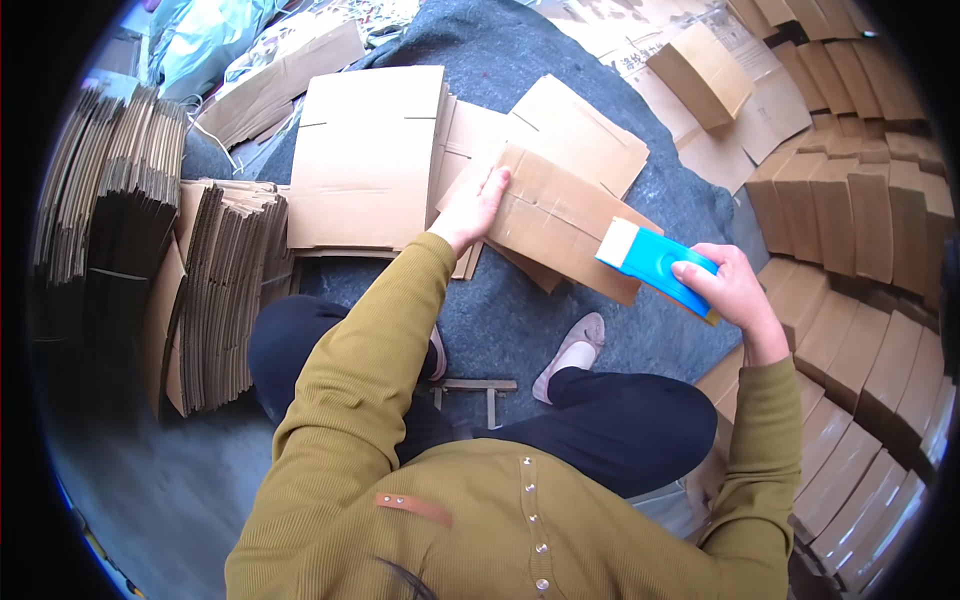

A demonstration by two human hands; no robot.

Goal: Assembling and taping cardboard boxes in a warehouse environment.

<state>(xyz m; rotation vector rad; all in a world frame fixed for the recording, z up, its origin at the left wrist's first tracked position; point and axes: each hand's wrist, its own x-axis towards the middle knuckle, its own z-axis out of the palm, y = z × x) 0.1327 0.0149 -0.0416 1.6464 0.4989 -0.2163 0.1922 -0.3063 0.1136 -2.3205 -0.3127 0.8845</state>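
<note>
Dark blue-grey cloth (470,45) covers the floor; rows of closed brown cardboard boxes (870,220) stand along its right edge, and upright bundles of flat-folded brown cardboard (232,290) by its left. On its middle lie pale brown flat cartons (365,165). Over some of these, a narrow brown cardboard box (560,215) hangs tilted in the left hand (478,212), which grips its left end, fingers mostly hidden. The right hand (725,285) is closed around a flat bright blue plastic hand tool (662,268); its pale tip overlaps the box's right end, though contact is unclear. Judging by the rows, many boxes look finished, this one seems midway, and the flat cartons and bundles appear left to form.
</note>
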